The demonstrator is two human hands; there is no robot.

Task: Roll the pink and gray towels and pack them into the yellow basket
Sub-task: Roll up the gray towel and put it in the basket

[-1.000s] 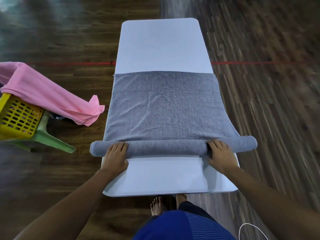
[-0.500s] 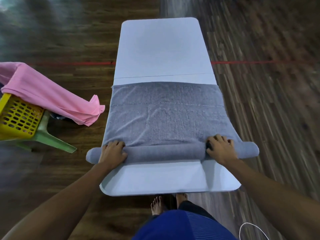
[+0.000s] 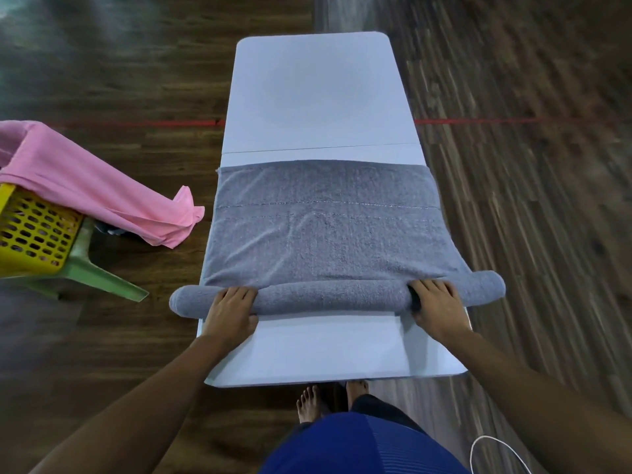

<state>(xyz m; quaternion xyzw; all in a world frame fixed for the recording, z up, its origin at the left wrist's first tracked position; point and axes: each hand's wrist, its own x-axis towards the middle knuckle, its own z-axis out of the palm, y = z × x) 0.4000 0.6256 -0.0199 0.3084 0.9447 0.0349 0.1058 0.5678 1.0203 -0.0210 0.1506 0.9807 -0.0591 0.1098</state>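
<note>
A gray towel (image 3: pixel 325 241) lies flat across the white table (image 3: pixel 314 97). Its near end is wound into a thick roll (image 3: pixel 328 297) that sticks out past both table edges. My left hand (image 3: pixel 231 309) grips the roll near its left end, fingers over the top and thumb under the near side. My right hand (image 3: pixel 436 306) grips it near the right end the same way. Off to the left, the pink towel (image 3: pixel 85 189) hangs unrolled over the yellow basket (image 3: pixel 30 234), with one end drooping toward the floor.
The basket sits on a green plastic stool (image 3: pixel 99 275) left of the table. A red tape line (image 3: pixel 496 121) crosses the wooden floor. My bare feet (image 3: pixel 307 401) stand at the table's near edge, and a white cable (image 3: pixel 496 449) lies at the lower right.
The roll has grown thicker and the towel's far edge has slid toward me, baring more table. My hands went from behind the roll to over its top.
</note>
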